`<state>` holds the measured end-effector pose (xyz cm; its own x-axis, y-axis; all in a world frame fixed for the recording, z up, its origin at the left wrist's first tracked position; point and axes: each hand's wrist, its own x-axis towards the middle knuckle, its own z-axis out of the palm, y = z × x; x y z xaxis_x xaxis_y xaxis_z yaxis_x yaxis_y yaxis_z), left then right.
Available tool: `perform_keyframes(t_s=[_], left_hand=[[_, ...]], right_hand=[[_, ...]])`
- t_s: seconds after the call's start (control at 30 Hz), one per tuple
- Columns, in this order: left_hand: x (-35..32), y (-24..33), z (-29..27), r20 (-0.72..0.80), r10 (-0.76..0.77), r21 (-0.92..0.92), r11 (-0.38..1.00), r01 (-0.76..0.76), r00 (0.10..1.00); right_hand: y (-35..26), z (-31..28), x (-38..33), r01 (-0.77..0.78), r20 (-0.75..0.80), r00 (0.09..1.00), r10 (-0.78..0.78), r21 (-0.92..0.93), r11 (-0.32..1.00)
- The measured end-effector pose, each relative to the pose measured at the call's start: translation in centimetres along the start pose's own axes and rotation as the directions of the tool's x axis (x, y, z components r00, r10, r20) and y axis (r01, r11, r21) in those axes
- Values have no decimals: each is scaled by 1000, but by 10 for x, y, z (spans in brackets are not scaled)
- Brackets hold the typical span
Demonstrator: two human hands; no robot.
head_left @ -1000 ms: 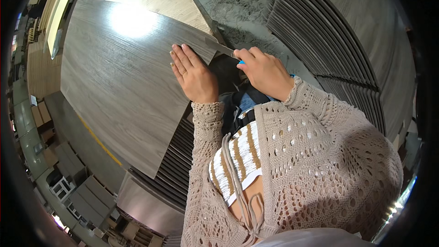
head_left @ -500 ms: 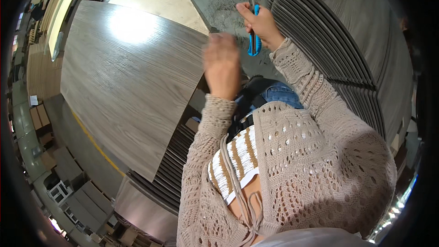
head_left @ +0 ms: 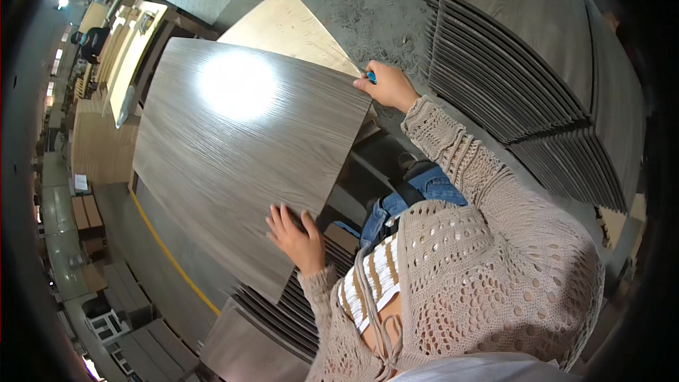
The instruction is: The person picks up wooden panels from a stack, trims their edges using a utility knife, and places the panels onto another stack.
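A large grey wood-grain panel lies in front of me, with a bright light reflected on its far part. My left hand rests on the panel near its close edge, fingers spread and holding nothing. At the panel's far right corner is my right hand, closed round a utility knife. Only a small bit of the knife's blue body shows; the fingers hide the rest, and the blade cannot be made out. A pale bare board sticks out beyond the panel's far edge.
A tall stack of grey panels stands on the right. Another grey stack sits at the lower left, below the large panel. Past a yellow floor line are cartons and more boards. A person is far off at upper left.
My left hand has come down and toward me, onto the panel's near part. My right hand has lowered the utility knife to the panel's corner. The view has shifted.
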<state>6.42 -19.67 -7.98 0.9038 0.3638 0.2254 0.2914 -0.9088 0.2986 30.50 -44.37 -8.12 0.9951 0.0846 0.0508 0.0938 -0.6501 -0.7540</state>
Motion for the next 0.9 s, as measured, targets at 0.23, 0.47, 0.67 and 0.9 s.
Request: perform_keyframes(t_s=[0.23,0.47,0.67,0.9], left_hand=[[-26,9,35,-238,11,65,998,4,971],[-34,-22,15,-218,196,104,979,-177,956],[30,-138,-5,-285,377,174,924,-339,881],[151,-182,-8,23,-505,109,859,500,863]], right_hand=[[72,-11,10,-64,36,998,56,303,951],[67,-46,-99,-386,203,923,328,504,772],[41,-8,-184,-246,321,940,117,395,885],[-9,9,-165,-11,845,481,-232,270,963]])
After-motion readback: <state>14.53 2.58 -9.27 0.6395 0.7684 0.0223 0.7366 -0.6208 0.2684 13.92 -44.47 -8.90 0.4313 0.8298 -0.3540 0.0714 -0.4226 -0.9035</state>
